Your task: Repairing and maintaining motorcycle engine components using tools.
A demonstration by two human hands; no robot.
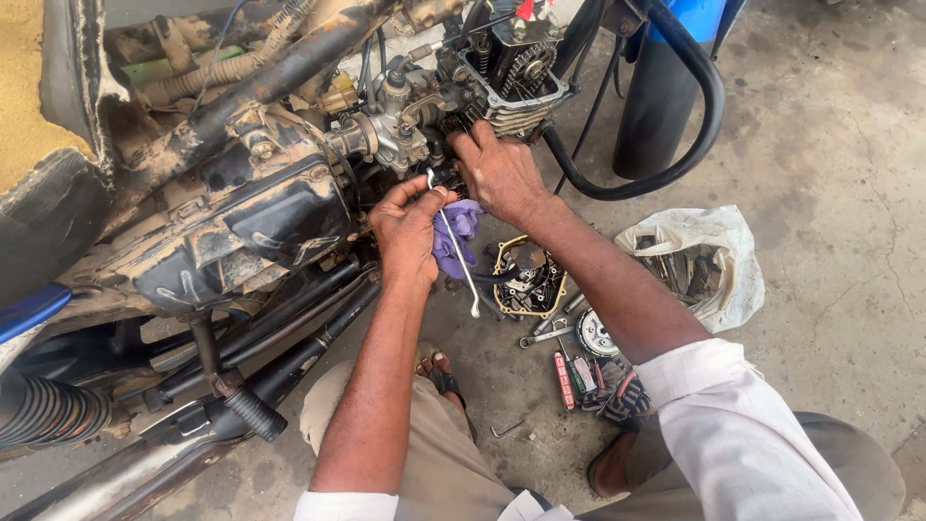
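A dirty motorcycle engine (424, 116) fills the upper middle, its cylinder head (516, 72) uncovered with a chain showing. My left hand (405, 232) grips a slim silver spanner (461, 265) near its upper end, along with a purple rag (461, 232). The spanner's top end sits against the engine just below the carburettor (386, 130). My right hand (497, 174) presses on the engine beside it, fingers curled in under the cylinder fins; whether it holds anything there is hidden.
On the concrete floor lie an engine cover (526, 280), a round toothed part (596, 333), loose spanners (545, 336), screwdrivers (569, 376) and a small hex key (506, 429). A white bag of tools (699, 256) sits right. A footpeg (253, 413) juts at lower left.
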